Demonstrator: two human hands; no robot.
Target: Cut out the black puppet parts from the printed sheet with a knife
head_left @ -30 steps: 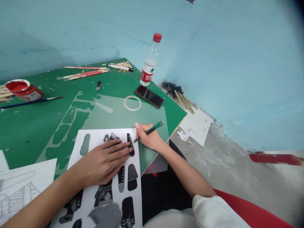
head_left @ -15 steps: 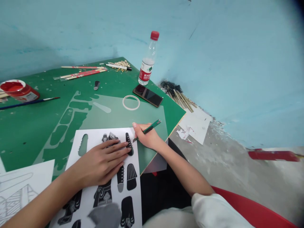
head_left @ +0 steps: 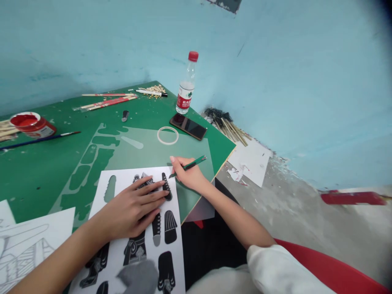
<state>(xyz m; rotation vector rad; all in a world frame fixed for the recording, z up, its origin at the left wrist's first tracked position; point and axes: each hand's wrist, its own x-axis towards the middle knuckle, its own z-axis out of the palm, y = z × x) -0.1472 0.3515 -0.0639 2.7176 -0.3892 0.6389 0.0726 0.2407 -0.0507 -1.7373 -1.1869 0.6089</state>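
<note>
My left hand [head_left: 137, 206] lies flat with its fingers stretched over a white printed sheet [head_left: 180, 253] bearing several black and grey shapes. Its fingertips rest by a narrow dark shape [head_left: 167, 187] near the sheet's top right corner. In my right hand [head_left: 188, 173] is a green craft knife [head_left: 195, 162], held like a pen, its tip at that shape's right side. A comb-edged hole [head_left: 110, 188] is cut through the sheet at upper left. Beneath the paper is a translucent sheet [head_left: 191, 153] with cut-out areas. The middle of the print is partly covered by my left hand.
Beyond my hands are a tape ring [head_left: 168, 142], a phone [head_left: 188, 126] and a water bottle [head_left: 185, 96]. At left stand a red paint jar [head_left: 45, 128] and a brush [head_left: 39, 140]. Wrapped sticks [head_left: 110, 102] and a small cut piece [head_left: 125, 116] lie farther back. The green table's corner [head_left: 231, 143] is at right.
The view has shifted slightly. The knife tip has moved from beside the sheet's right edge onto the paper, close to the dark shape. My left hand stays pressed in place.
</note>
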